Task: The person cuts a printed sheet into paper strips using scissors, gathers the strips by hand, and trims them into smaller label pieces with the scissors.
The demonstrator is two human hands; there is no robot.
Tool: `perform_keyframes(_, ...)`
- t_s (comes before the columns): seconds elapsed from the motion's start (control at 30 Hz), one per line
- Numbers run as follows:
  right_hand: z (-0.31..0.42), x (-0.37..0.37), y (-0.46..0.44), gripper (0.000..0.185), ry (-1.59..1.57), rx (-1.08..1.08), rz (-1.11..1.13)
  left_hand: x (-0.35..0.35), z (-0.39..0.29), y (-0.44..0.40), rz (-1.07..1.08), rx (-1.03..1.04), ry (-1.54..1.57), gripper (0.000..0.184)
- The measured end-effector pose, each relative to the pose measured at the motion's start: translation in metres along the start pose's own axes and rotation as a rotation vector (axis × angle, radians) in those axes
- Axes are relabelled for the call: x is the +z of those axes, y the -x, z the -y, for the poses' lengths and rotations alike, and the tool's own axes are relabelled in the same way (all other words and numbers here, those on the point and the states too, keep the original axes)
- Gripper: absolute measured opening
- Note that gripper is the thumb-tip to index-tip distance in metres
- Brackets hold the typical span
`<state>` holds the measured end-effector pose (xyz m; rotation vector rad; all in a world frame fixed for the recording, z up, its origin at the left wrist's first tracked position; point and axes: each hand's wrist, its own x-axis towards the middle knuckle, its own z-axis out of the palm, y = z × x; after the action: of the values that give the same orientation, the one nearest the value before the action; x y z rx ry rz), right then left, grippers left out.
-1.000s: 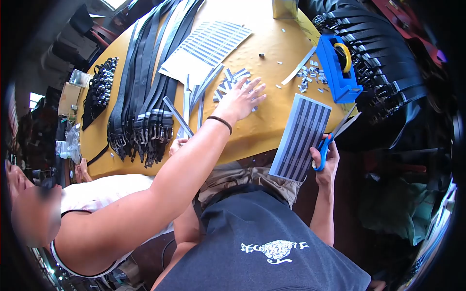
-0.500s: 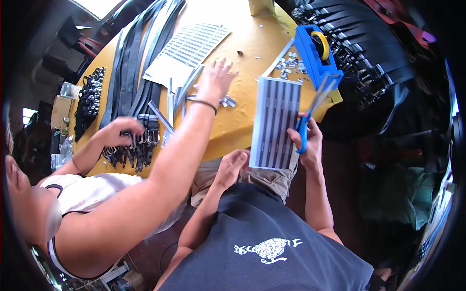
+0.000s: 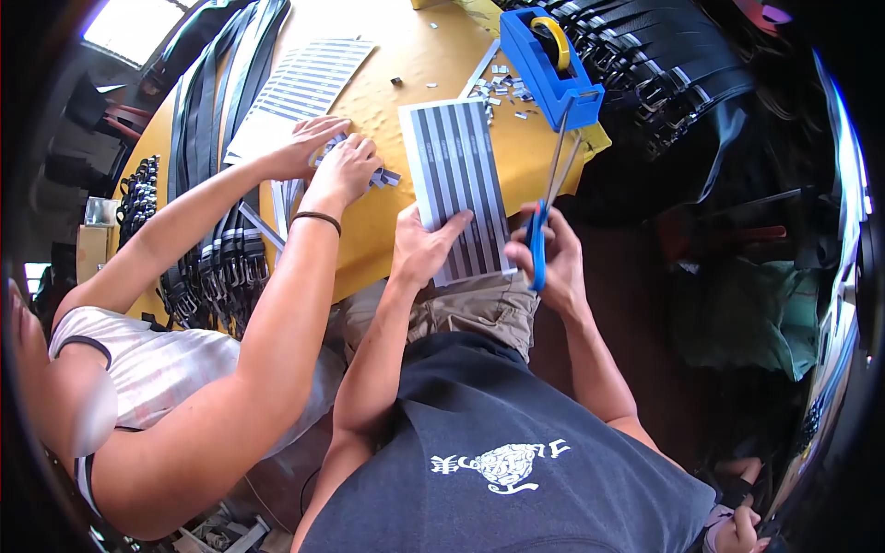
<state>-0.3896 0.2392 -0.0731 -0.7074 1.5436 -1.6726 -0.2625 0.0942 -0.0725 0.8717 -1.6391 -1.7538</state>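
Note:
A sheet with dark and light stripes (image 3: 454,175) is held up over my lap at the table's front edge. My left hand (image 3: 422,247) grips its lower left part, thumb across the striped face. My right hand (image 3: 562,263) is closed around the blue handles of a pair of scissors (image 3: 537,244), just right of the sheet. The scissors' blades point upward, slightly parted, and lie apart from the sheet. Some of my right fingers are blurred.
Beside me a co-worker's hands (image 3: 323,161) handle small strips on the yellow table (image 3: 387,226). A blue tape dispenser (image 3: 553,78) stands at the right edge near small cut pieces (image 3: 502,85). Black belts (image 3: 198,129) lie left, more belts (image 3: 664,64) right. Striped sheets (image 3: 304,78) lie behind.
My left hand has moved from the sheet's lower edge to a thumb-on-top grip. My right hand with the scissors has come away from the sheet. The co-worker's hands have come together over the strips.

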Motion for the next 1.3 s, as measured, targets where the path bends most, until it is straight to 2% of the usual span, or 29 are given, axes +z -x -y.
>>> perform_keyframes(0.13,-0.004,-0.013,0.038,0.066,0.091,0.124,0.217,-0.004,0.002,-0.006,-0.03,0.013,-0.099,0.017)
perform_keyframes(0.23,-0.009,-0.024,0.063,0.069,0.023,0.367,0.406,-0.004,0.005,-0.007,-0.042,0.038,-0.105,0.017)
perform_keyframes(0.27,-0.006,-0.025,0.068,0.081,0.025,0.435,0.445,-0.005,0.006,-0.006,-0.038,0.05,-0.105,0.017)
perform_keyframes(0.43,-0.001,-0.024,0.079,0.073,0.041,0.58,0.546,-0.007,0.004,0.0,-0.011,0.047,-0.099,0.016)
perform_keyframes(0.73,0.011,-0.028,0.07,0.059,-0.063,0.649,0.646,-0.012,0.007,-0.003,-0.072,0.044,-0.133,0.018)
perform_keyframes(0.93,0.014,-0.031,0.074,0.062,-0.042,0.699,0.666,-0.012,-0.001,0.001,-0.021,0.0,-0.148,0.017)
perform_keyframes(1.03,0.014,-0.022,0.069,0.063,0.0,0.686,0.592,-0.005,-0.009,0.007,0.006,-0.078,-0.089,0.018)
perform_keyframes(1.13,0.008,-0.012,0.063,0.071,0.065,0.536,0.516,-0.002,-0.008,0.013,-0.005,-0.107,-0.071,0.02)
perform_keyframes(1.3,0.004,-0.001,0.054,0.075,0.095,0.516,0.405,0.0,-0.012,0.018,-0.034,-0.067,-0.075,0.022)
